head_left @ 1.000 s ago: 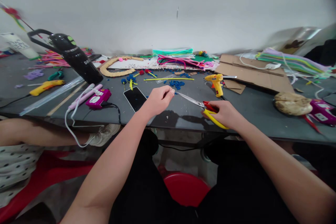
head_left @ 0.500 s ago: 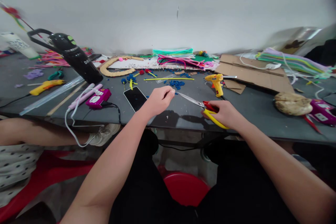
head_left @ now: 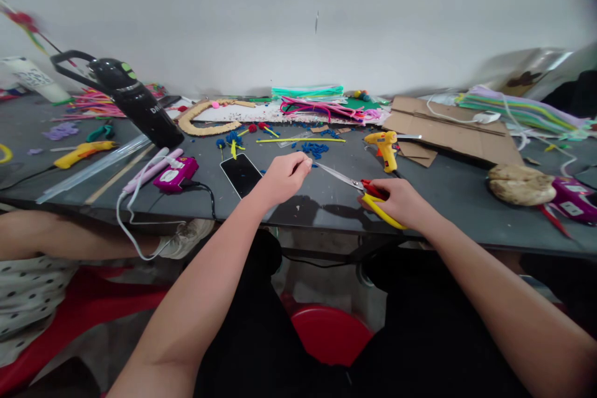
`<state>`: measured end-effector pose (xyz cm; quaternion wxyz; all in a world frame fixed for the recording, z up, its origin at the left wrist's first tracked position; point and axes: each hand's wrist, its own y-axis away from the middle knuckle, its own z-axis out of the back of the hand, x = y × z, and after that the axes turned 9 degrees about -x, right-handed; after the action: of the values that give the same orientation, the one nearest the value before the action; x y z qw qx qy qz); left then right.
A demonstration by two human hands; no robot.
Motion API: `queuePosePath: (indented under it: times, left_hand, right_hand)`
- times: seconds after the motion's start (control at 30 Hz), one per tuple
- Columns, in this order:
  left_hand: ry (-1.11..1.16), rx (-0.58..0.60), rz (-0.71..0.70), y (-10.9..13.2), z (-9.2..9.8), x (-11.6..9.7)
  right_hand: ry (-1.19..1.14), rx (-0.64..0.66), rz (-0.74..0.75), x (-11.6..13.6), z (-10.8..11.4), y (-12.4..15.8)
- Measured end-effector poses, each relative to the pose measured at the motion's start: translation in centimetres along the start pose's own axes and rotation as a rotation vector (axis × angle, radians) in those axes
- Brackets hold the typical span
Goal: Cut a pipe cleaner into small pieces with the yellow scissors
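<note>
The right grip (head_left: 396, 200) holds the scissors (head_left: 358, 185) by their handles, probably so the blades point toward the pinched left grip (head_left: 286, 175), contents unclear, blue scraps (head_left: 315, 149) just beyond it.

Can slip through front-right of the yellow glue gun (head_left: 386, 148), over bare desk (head_left: 461, 196)! Blocked behind it rightward by cardboard (head_left: 433, 123), in front by right hand (head_left: 402, 200) and scissors (head_left: 357, 185); littered to its left with blue scraps (head_left: 315, 149).
</note>
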<state>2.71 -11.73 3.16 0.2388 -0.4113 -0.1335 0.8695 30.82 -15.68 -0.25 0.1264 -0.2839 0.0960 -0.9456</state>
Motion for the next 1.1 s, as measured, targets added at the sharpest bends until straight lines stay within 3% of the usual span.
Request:
queuePosePath:
  times: [1.1]
  left_hand:
    - [0.001, 0.013, 0.015, 0.02, -0.19, -0.11]
  right_hand:
    - [0.017, -0.009, -0.009, 0.06, -0.16, 0.04]
